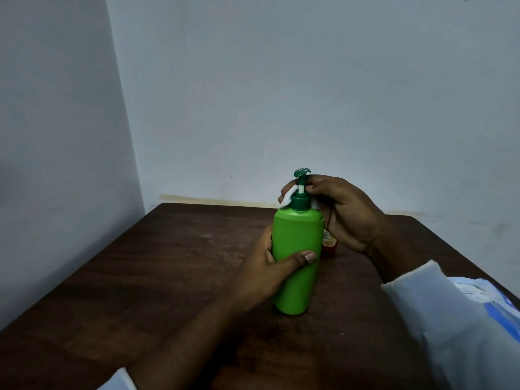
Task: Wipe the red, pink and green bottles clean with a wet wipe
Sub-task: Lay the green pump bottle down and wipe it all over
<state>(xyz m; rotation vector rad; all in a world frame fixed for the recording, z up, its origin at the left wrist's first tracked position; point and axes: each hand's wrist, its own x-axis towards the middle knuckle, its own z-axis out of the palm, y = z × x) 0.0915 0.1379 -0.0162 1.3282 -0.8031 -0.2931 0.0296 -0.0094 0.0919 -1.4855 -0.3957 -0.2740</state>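
- Thumb and fingers of my left hand (267, 266) wrap the middle of the green bottle (298, 237), thumb across the near face and fingers round the left side. The bottle stands close to upright on the desk (168, 263), about midway between the near and far edges and right of centre. I judge this hold should be firm, since rubbing at the top could tip so tall a bottle.
- Higher up, my right hand (346, 212) pinches the wet wipe (287, 199) round the dark green collar (300, 199) below the pump head (301, 172). White folds show on both sides of the neck.
- To do this step well, I would turn the wipe round collar and stem, work it into the seam where the collar meets the shoulder, and avoid pressing the pump head, which could squirt the contents out.
- Just behind the green bottle, toward the far right corner, the red bottle (328, 246) peeks out, mostly hidden by it and by my right palm.
- Nowhere in view can I find the pink bottle.
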